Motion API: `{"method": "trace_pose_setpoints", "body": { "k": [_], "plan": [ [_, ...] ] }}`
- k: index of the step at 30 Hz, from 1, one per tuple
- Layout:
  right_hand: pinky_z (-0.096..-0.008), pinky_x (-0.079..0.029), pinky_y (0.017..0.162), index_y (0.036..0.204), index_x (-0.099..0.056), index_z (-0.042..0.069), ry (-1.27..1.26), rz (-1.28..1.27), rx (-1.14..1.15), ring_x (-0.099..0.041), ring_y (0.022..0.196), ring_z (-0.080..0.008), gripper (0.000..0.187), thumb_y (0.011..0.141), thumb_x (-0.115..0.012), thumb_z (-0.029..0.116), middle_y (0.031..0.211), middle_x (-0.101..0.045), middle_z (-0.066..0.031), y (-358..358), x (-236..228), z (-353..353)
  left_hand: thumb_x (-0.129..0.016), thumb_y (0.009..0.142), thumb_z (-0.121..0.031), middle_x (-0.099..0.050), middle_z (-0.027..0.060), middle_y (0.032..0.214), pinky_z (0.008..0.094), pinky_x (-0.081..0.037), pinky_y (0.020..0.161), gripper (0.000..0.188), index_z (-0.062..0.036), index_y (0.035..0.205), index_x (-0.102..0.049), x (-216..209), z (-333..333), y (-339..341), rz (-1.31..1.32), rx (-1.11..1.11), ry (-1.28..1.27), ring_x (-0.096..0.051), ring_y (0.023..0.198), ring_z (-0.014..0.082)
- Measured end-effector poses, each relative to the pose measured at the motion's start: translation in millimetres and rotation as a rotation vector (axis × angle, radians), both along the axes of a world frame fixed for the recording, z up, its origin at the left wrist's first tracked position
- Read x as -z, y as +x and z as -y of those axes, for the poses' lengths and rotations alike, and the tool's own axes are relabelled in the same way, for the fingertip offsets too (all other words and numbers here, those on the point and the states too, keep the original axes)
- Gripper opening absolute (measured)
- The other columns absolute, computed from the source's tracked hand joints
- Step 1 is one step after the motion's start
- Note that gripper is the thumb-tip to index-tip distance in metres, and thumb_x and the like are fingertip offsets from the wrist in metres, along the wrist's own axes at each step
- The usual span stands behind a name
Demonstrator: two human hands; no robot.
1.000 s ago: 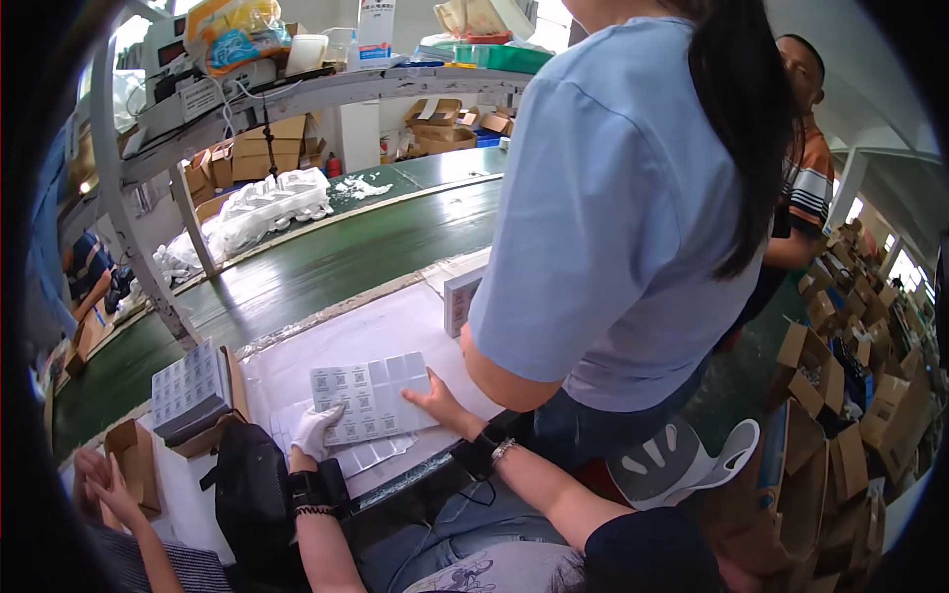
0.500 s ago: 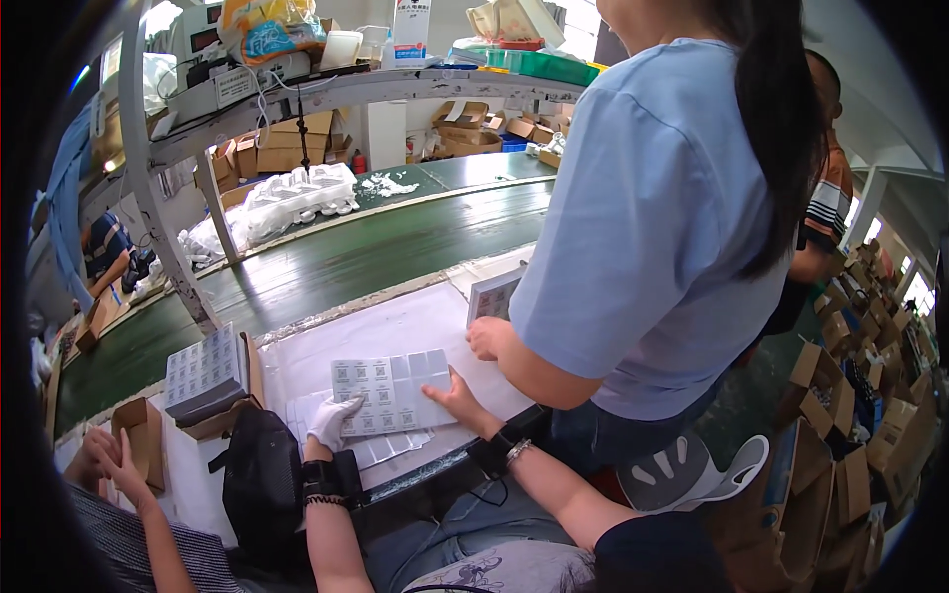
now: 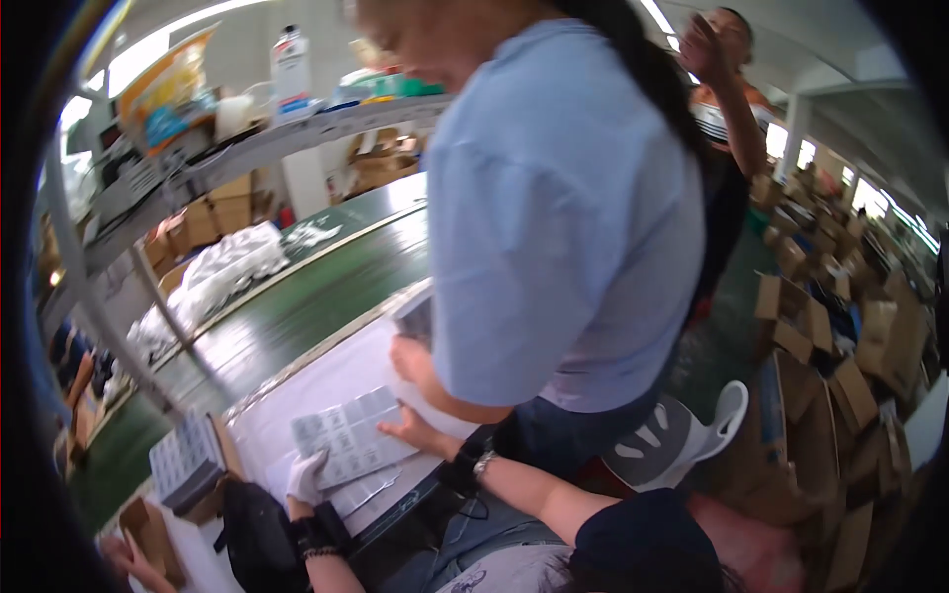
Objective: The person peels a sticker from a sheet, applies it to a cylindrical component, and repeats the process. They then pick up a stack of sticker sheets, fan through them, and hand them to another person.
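A sheet of grey labels with printed square codes (image 3: 348,433) is held between my two hands, tilted a little above the white tabletop (image 3: 265,427). My left hand (image 3: 305,478), in a white glove, grips its lower left corner. My bare right hand (image 3: 411,429) pinches the right edge with the thumb on top. More label sheets (image 3: 368,496) lie beneath it on the table. A thick stack of similar sheets (image 3: 185,458) stands to the left by a cardboard box.
A black bag (image 3: 255,539) lies left of my left arm. A co-worker in a light blue shirt (image 3: 568,208) stands close on my right, a hand (image 3: 413,358) on a stack. Beyond runs a green conveyor (image 3: 297,321). Cardboard boxes (image 3: 801,425) crowd the right floor.
My view has swung to the right, so the table and both hands appear further left and lower. Both hands keep hold of the label sheet. A person behind has raised a hand.
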State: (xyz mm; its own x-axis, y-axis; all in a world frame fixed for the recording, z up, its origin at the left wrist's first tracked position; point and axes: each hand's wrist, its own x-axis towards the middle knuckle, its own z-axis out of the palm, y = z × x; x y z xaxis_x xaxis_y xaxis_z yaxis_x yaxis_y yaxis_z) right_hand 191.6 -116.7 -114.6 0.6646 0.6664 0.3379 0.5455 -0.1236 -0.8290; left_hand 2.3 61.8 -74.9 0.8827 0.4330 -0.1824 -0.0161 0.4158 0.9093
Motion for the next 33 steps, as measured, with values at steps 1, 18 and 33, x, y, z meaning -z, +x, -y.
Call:
{"method": "trace_pose_setpoints", "body": {
  "k": [1,18,33],
  "plan": [
    [-0.0363,-0.032,0.097,0.119,-0.04,-0.008,0.01,0.005,0.038,-0.045,0.111,-0.0317,0.066,0.076,-0.065,0.035,0.117,-0.048,-0.0241,1.8,5.0,-0.8,-0.062,0.079,-0.01,-0.062,0.0115,0.089,0.0339,-0.053,0.065,0.026,0.0033,0.101,-0.057,1.1,0.4,2.0,0.005,0.038,0.01,-0.062,0.075,0.0208],
    [-0.0368,-0.038,0.089,0.114,-0.046,-0.007,-0.001,-0.132,-0.097,-0.052,0.101,-0.03,0.059,0.08,-0.059,0.04,0.109,-0.055,-0.0235,-11.4,-30.4,27.7,-0.06,0.081,-0.011,-0.062,0.012,0.089,0.0369,-0.055,0.063,0.025,0.0024,0.102,-0.056,10.6,-6.6,8.5,-0.016,0.011,0.002,-0.063,0.072,0.0217],
    [-0.0323,-0.035,0.094,0.122,-0.039,-0.007,0.184,-0.232,-0.122,-0.047,0.11,-0.0245,0.062,0.078,-0.064,0.029,0.115,-0.051,-0.0188,-10.0,-17.6,9.8,-0.059,0.083,-0.012,-0.062,0.0117,0.089,0.0374,-0.055,0.061,0.024,0.0018,0.102,-0.056,-2.6,3.6,2.9,-0.031,0.004,-0.016,-0.064,0.071,0.0227]
  ]
}}
